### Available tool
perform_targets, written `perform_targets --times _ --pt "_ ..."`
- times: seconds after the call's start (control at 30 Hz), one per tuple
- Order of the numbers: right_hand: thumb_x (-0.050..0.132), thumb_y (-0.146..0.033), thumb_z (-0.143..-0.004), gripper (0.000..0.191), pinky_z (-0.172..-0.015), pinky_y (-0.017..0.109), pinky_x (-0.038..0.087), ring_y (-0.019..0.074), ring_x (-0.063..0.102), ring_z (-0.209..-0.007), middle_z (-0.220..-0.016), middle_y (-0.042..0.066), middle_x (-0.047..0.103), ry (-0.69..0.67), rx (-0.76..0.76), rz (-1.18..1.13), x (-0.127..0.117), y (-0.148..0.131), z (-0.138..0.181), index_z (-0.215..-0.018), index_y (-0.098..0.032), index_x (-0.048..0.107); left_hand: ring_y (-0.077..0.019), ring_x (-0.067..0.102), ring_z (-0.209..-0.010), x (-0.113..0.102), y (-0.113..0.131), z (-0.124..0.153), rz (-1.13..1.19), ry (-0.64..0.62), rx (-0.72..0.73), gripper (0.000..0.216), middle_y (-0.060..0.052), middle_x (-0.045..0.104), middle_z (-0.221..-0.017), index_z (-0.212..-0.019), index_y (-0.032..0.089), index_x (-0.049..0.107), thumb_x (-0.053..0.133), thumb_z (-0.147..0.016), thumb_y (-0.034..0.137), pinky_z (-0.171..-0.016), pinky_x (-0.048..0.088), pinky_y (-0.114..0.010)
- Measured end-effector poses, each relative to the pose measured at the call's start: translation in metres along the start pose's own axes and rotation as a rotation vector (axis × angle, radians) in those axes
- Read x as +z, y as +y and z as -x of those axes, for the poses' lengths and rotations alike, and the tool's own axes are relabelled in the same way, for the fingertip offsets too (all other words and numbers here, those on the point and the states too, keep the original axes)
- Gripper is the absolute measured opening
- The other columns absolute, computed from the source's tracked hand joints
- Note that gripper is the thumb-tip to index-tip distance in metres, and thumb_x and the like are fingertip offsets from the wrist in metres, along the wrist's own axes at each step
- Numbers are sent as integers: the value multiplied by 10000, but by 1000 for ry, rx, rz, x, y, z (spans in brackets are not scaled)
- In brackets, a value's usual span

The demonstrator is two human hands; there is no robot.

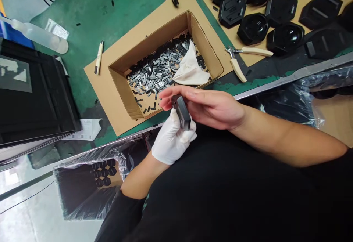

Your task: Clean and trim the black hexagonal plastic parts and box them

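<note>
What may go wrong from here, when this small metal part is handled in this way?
The bare right hand touches the dark metal part, so skin oil may mark it, though the left hand is gloved. The part is small, so it might slip and fall into the cardboard box among the loose pieces.

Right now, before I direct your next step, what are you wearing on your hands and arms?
Your left hand wears a white glove that ends at the wrist. Your right hand has no glove. Both forearms are bare down to black sleeves: the left sleeve, which has a small teal marking, and the right sleeve.
</note>
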State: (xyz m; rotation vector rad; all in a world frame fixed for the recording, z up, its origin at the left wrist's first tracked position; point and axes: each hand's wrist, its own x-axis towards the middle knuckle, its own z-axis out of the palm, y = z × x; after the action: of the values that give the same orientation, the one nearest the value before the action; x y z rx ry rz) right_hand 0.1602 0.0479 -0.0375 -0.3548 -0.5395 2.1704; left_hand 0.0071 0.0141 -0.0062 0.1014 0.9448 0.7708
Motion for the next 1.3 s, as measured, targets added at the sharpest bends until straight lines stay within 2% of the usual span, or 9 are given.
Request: perform_targets --times 0.2,0.33,0.53,0.67,0.77,0.87,0.97,1.17,1.3 --pt "813 -320 -904 494 -1066 259 529 182 639 -1265 -1303 56 702 -72 -2 53 -8 2 3 -1381 -242 714 -25 387 -437 2 -1 0 -3 10 3 349 71 493 -648 -768 179 573 864 -929 284 -415 331 -125" --pt "909 -298 -799 511 -937 252 533 172 619 -1094 -1194 27 645 -101 -74 196 -13 6 1 -1262 -247 698 -19 327 -425 3 -1 -2 -11 74 -2 370 101 412 -596 -769 191 543 897 -878 182 -406 278 -116" --pt "783 -452 -965 261 -874 270 502 166 566 -978 -1080 19 592 -85 -137 295 -5 5 2 -1068 -238 676 -17 347 -412 -2 -4 -1 -107 -45 55 545 91 530 -621 -806 187 588 1014 -695 509 -398 356 -132" --pt "614 -552 -1075 344 -899 299 505 183 587 -989 -1052 42 623 -82 -241 475 1 3 2 -996 -226 692 -54 494 -486 -3 -6 -1 -137 -27 82 605 88 566 -684 -913 216 640 1054 -591 517 -457 461 -158" --pt "551 -533 -1106 351 -983 341 531 208 634 -1067 -1089 63 678 -54 -382 606 -1 5 2 -1025 -233 713 -74 570 -594 -4 -3 -2 -109 3 89 419 63 614 -789 -984 239 693 1004 -754 399 -535 514 -169" --pt "663 -413 -1061 231 -1174 428 487 238 647 -1212 -1203 71 708 -51 -586 777 -6 9 6 -1228 -263 721 -109 661 -787 -3 -1 -4 -99 32 79 133 7 672 -942 -1002 228 726 823 -931 171 -686 580 -199" --pt "795 -312 -968 467 -1308 510 384 271 625 -1320 -1301 61 702 -68 -674 948 -9 11 11 -1414 -319 655 -104 608 -739 -2 -2 -5 -81 53 112 170 10 615 -841 -927 217 726 673 -995 71 -697 565 -191" --pt "865 -394 -906 723 -1389 458 258 285 389 -1593 -1620 76 491 7 -487 991 -8 14 14 -1549 -364 536 -86 537 -681 -1 -5 -9 38 43 101 280 -2 548 -822 -909 184 725 525 -1104 168 -657 529 -169" --pt "796 -441 -957 666 -1274 435 416 251 533 -1415 -1481 83 542 -46 -360 825 -10 20 12 -1530 -315 481 -104 526 -678 -3 -3 -9 15 50 108 295 3 514 -787 -900 193 723 508 -1102 191 -656 528 -177"
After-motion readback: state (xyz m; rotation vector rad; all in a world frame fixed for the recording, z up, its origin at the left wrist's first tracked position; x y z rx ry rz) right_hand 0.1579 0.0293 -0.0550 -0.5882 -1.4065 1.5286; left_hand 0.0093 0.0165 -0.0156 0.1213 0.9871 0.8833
